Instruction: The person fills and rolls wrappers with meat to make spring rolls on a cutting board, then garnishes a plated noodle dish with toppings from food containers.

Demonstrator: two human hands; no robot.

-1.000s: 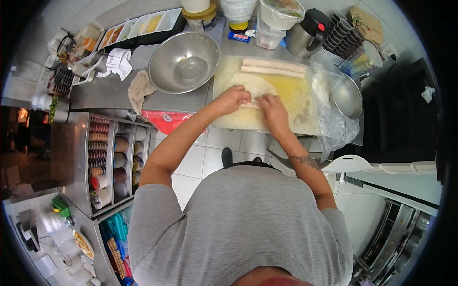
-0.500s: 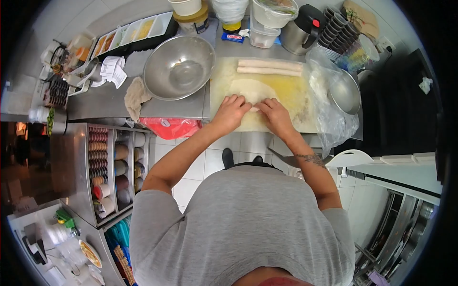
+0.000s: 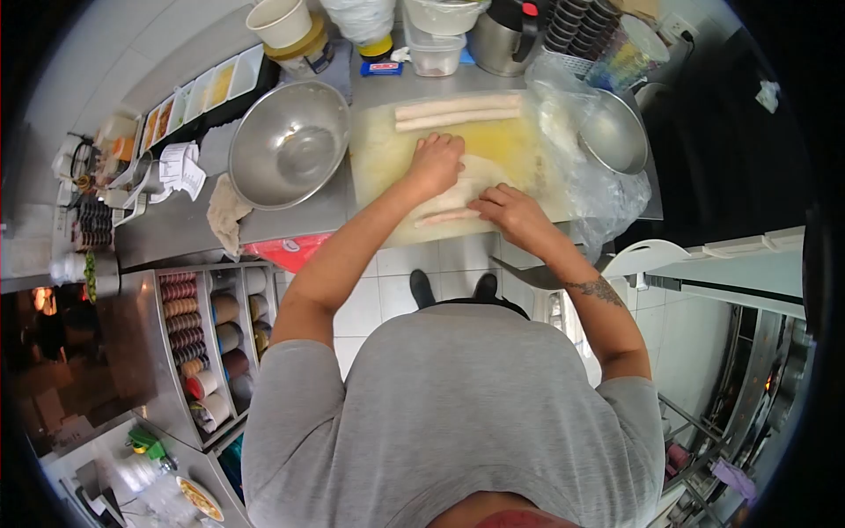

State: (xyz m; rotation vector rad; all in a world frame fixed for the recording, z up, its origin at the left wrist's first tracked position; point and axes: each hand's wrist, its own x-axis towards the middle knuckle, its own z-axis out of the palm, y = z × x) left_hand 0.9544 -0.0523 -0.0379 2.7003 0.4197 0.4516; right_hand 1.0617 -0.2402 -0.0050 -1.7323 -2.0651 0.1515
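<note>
A thin pale sheet (image 3: 480,169), like dough or a wrapper, lies on the yellowish cutting board (image 3: 374,189). My left hand (image 3: 437,165) is at the sheet's far left edge, its fingers curled down and closed there. A narrow pinkish strip (image 3: 444,217) runs along the near side of the sheet. My right hand (image 3: 512,211) has its fingers pressed together at the strip's right end; the fingertips partly hide what they hold. Beyond my hands, long pale rolls (image 3: 458,112) lie side by side at the back of the board.
A large steel bowl (image 3: 290,145) stands left of the board, beside a beige cloth (image 3: 229,216). To the right lie a clear plastic bag (image 3: 607,207) and a smaller steel bowl (image 3: 616,132). Clear tubs (image 3: 436,55) and a thermal jug (image 3: 503,40) line the back.
My left hand has moved from the sheet's near edge to its far left side. My right hand stays near the front; the pinkish strip now shows. The view has shifted slightly.
</note>
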